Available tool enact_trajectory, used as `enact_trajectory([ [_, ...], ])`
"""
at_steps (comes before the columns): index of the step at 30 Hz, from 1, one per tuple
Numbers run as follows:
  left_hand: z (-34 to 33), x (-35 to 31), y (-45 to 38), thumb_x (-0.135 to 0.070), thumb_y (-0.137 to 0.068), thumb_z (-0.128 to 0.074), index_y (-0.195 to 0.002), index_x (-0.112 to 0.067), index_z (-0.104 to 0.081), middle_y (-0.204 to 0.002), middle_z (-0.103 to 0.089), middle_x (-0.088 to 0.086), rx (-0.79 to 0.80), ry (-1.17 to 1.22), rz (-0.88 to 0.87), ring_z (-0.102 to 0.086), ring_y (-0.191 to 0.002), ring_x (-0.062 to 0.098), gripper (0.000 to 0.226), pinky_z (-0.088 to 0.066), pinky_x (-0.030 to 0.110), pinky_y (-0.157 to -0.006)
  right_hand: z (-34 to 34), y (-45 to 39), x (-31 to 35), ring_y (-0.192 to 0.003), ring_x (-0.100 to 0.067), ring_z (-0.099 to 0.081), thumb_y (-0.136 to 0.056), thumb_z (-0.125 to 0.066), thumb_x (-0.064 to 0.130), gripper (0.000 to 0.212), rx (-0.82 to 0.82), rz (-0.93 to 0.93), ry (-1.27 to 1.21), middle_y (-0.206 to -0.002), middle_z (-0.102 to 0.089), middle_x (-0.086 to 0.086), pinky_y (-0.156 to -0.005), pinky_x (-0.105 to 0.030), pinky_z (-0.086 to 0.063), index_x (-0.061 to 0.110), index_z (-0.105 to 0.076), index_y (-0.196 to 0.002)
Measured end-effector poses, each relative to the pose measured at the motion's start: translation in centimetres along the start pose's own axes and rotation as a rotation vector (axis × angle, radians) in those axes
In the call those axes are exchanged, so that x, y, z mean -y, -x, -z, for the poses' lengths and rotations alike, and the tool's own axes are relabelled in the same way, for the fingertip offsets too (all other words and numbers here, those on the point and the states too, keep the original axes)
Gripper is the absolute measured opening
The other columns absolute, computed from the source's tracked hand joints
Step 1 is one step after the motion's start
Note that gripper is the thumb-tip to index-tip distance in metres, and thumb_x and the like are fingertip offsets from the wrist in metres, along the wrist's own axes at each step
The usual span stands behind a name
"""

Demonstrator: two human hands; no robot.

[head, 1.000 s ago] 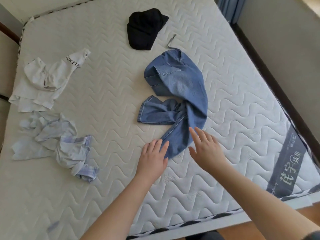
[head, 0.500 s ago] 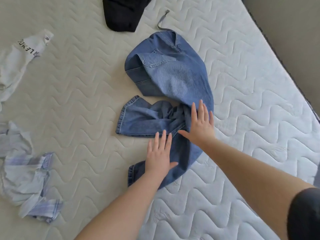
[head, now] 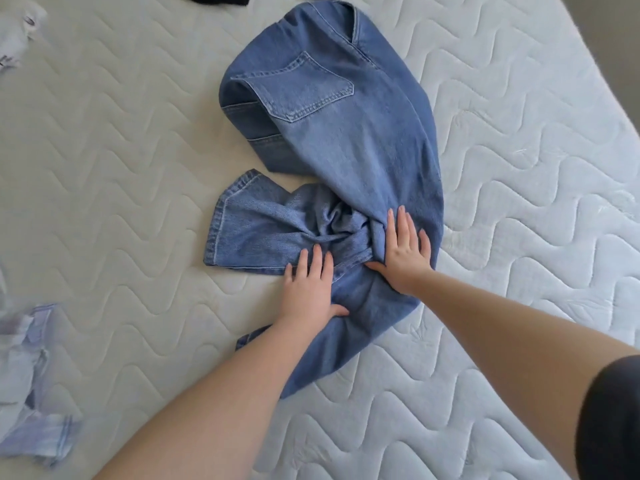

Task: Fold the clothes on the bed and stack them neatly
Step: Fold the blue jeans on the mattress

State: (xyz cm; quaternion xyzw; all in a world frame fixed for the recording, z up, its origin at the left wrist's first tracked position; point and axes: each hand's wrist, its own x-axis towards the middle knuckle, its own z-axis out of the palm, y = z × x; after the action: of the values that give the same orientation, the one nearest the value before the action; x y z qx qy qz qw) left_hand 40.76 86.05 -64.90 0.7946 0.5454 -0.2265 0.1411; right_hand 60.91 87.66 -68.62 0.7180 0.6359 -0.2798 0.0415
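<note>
Quilted white mattress point(head: 519, 168) with a wave-stitch pattern fills the view. Blue jeans point(head: 346, 133) lie crumpled at centre: the seat with a back pocket toward 12 o'clock, one leg bunched out toward 9 o'clock, the other running down toward 6 o'clock. Pale striped garment point(head: 31, 393), blurred, at 8 o'clock near the edge. Left hand point(head: 308, 289) lies flat, fingers straight, on the denim just below the bunched leg. Right hand point(head: 403, 251) lies flat beside it at the twisted knot, fingers extended; the hands sit near each other without touching.
</note>
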Motion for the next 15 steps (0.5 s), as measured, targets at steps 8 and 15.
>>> enact_trajectory([
  [8,0.4,-0.3,1.9,-0.042,-0.105,-0.03,-0.156,-0.023,-0.01,-0.164,-0.007,0.0,0.028,0.008,-0.033,-0.009,-0.15,0.024,0.058,-0.024,0.045,-0.117,0.2,3.5,1.0,-0.152,-0.02,-0.003,-0.101,-0.03,0.012,0.065,-0.118,0.066,-0.009,-0.165,0.006,-0.005,-0.121,-0.035,-0.008,0.024,0.0,-0.157],
  [15,-3.4,-2.4,10.0,-0.03,-0.106,-0.029,-0.15,-0.026,-0.03,-0.158,-0.026,-0.003,0.068,0.05,-0.13,-0.018,-0.147,0.021,0.044,-0.031,0.041,-0.108,-1.8,12.1,1.9,-0.151,-0.019,-0.013,-0.099,-0.03,0.007,0.064,0.059,0.134,0.031,-0.166,-0.003,-0.005,-0.118,-0.032,-0.02,0.022,-0.008,-0.158],
])
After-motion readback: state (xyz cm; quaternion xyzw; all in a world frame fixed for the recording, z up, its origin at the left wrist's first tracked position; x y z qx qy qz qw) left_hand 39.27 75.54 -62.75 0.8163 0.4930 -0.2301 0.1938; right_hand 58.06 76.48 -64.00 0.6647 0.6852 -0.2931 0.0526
